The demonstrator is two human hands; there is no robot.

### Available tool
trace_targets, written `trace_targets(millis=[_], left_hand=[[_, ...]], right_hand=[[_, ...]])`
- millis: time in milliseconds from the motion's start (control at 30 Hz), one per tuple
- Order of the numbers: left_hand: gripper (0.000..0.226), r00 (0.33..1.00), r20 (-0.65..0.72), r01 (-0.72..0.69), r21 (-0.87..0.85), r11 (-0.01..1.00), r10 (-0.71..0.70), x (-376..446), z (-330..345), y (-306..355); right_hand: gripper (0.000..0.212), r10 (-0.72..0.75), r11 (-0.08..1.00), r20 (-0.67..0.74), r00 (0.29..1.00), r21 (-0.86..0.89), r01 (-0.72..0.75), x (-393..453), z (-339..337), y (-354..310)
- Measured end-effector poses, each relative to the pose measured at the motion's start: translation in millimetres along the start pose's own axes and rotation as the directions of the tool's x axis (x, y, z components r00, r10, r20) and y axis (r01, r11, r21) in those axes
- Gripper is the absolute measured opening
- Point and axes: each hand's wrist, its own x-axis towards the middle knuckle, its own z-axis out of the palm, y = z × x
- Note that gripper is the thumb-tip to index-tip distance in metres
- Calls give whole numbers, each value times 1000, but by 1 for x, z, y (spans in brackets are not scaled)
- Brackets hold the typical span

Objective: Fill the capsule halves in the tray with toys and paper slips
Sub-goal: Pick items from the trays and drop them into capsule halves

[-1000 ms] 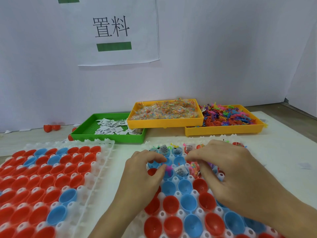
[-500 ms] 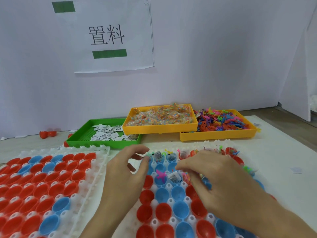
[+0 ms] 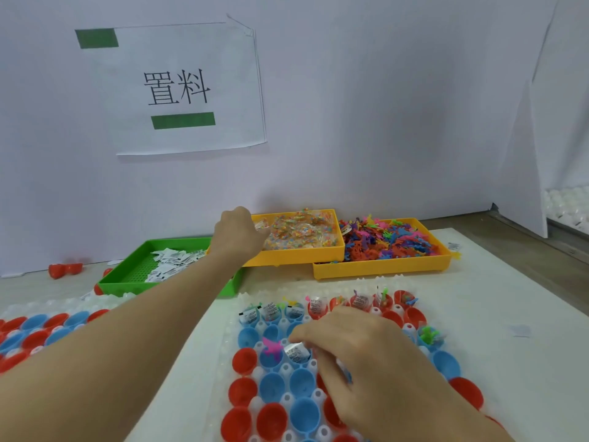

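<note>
Since half a second ago the left hand [image 3: 237,232] has left the capsule tray [image 3: 236,342] and reached out to the yellow bin of bagged toys [image 3: 299,234], fingers curled at its near corner; whether they grip a bag is hidden; the right hand [image 3: 357,342] stays over the tray, pinching a paper slip [image 3: 296,352] in a blue capsule half [image 3: 302,382]; its fingers cover several cups.
</note>
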Motion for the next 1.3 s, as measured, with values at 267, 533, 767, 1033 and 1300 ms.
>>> trace_targets(millis=[267,533,767,1033,1300], left_hand=[[16,997,-12,70,-176,982,-74,12,17,-9],[12,971,-232,-175,-543,821,53,-53,-26,-2],[4,986,-161,-104,-802,588,-45,-152,-39,-48],[18,986,42,-67,-792,607,164,-167,-29,-51],[18,985,91,-40,-717,696,150,-171,-26,-52]], right_hand=[[36,15,999,54,998,43,-17,1,0,4],[34,20,999,28,999,50,-21,0,0,4],[32,34,999,-15,999,24,-34,-1,2,2],[33,67,997,-43,997,37,-65,-2,3,4],[34,73,996,-26,997,46,-72,-4,6,4]])
